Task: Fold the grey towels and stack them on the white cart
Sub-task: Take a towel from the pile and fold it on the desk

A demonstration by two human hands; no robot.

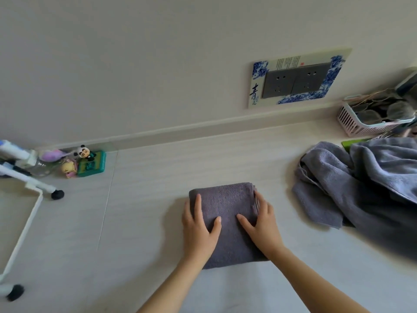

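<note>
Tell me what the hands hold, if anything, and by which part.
Nothing is gripped: the left hand presses flat on the left edge of the folded towel, the right hand on its right edge.

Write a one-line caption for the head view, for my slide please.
Left hand and right hand press a folded grey towel on the floor; unfolded grey towels lie right, white cart left.

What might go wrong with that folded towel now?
The left hand and right hand only press flat on the folded towel, so if it is lifted carelessly its layers may flop open. The white cart stands on wheels, so it may roll when the towel is put on it.
</note>
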